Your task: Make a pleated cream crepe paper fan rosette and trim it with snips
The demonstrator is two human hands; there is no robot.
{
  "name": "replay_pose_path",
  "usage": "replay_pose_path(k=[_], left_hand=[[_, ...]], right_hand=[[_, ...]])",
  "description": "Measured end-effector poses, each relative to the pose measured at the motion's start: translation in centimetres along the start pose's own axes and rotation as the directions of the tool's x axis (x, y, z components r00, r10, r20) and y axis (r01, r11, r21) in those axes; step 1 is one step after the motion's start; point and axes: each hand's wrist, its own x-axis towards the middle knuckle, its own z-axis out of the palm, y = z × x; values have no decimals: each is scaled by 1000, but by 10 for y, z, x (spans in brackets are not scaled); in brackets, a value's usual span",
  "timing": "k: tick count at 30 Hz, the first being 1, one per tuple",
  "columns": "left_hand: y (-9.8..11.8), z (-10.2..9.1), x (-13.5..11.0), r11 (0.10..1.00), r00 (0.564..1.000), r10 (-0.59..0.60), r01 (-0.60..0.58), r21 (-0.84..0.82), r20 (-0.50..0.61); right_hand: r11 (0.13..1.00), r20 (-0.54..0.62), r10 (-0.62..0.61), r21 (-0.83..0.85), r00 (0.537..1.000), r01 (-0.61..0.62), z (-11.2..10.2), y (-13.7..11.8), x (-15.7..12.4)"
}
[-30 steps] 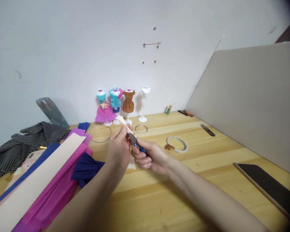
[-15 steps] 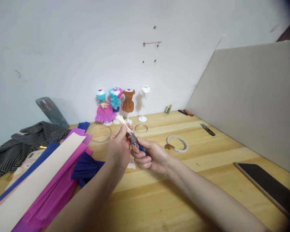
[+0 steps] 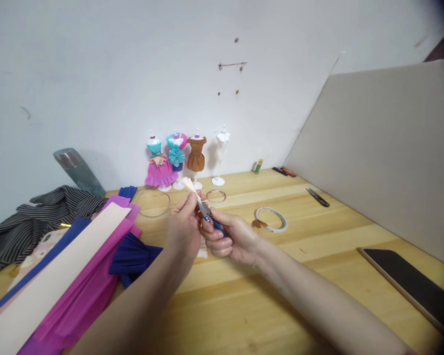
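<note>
Pinched in my left hand is a small piece of cream crepe paper, gathered at its lower end and fanned out at the top. My right hand grips blue-handled thread snips, whose metal blades reach to the paper just beside my left fingers. Whether the blades close on the paper is hard to make out. Beneath my hands, part of a cream pleated piece lies on the table, mostly hidden. Behind them stand small dress forms: a pink-skirted one, a turquoise one, a brown one and a bare white one.
Long crepe paper sheets, a blue gathered piece and striped cloth lie left, near a leaning bottle. A tape roll, black snips, a glue stick and a phone are on the right.
The cream paper has shifted slightly right and its top looks more fanned. The snips stay at the paper's base, and both hands have barely moved.
</note>
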Motion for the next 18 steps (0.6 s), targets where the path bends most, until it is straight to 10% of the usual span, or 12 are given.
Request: replay_pose_path(k=[18], left_hand=[[-3,0,1,999,1000,-19,18,-38,-20]], right_hand=[[996,43,-78,-37,996,80,-3,3,2]])
